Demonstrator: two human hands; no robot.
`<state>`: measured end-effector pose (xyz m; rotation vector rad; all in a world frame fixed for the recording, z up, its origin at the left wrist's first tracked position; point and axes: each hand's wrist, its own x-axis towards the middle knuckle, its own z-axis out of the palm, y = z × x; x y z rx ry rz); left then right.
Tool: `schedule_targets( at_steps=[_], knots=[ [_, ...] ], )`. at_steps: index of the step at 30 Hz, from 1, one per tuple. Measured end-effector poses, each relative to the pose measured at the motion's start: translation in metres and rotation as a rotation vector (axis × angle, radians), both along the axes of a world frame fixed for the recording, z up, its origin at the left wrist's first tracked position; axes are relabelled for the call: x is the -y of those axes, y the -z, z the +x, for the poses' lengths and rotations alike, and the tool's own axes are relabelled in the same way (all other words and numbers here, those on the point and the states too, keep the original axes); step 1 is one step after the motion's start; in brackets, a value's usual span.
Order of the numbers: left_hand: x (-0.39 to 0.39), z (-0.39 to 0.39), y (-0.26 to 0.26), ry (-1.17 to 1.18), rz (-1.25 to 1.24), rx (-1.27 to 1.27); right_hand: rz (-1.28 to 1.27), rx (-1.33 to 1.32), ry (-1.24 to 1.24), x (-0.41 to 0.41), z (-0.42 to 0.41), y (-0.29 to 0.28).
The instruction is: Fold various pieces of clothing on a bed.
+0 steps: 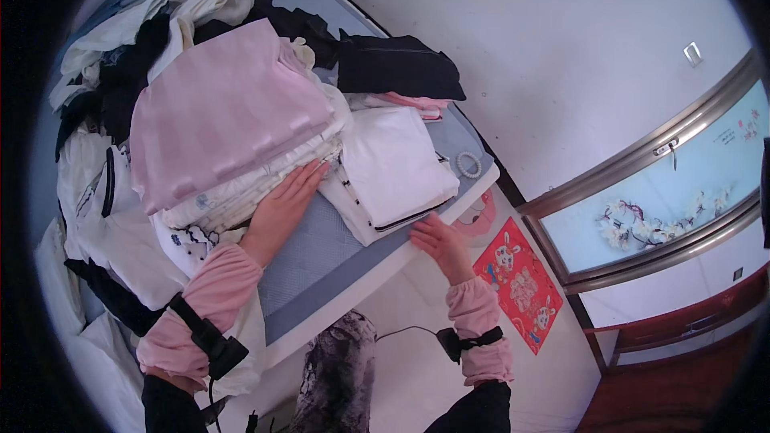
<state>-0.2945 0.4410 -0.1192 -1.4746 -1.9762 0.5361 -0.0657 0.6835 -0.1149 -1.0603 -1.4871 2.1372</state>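
Note:
My left hand (281, 211) lies flat against the front side of a tall pile, its fingers extended. A folded pink satin-like cloth (231, 111) tops this pile, with folded white patterned fabric (240, 192) beneath it. My right hand (439, 246) is at the bed's edge, fingers extended, close to the front corner of a stack of folded white clothes (397, 162). Whether its fingertips touch that stack is unclear. Neither hand grips anything. Both stacks rest on the blue-grey mattress (319, 264).
A folded black garment (397, 66) lies on pink and white clothes behind the white stack. A beaded bracelet (468, 165) sits near the mattress corner. Loose white clothes (132, 246) spread leftward. Beyond the bed are a red rabbit-print mat (520, 288) and a glass-panelled door (656, 204).

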Motion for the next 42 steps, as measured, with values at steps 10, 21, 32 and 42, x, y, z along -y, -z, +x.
schedule_targets(
  at_steps=[10,21,32,42],
  knots=[
    [0.003,0.0,0.001,-0.041,-0.022,0.0,-0.225,-0.189,0.124,0.016,-0.082,-0.007],
    [0.0,0.002,0.005,-0.021,-0.004,-0.018,0.071,-0.251,0.398,-0.04,-0.019,0.023],
    [0.092,0.071,-0.016,0.086,-0.006,0.675,1.657,0.445,0.119,0.015,-0.028,-0.028],
    [0.261,0.126,-0.052,-0.093,0.216,0.976,1.759,0.55,-0.346,0.08,-0.05,-0.035]
  ],
)
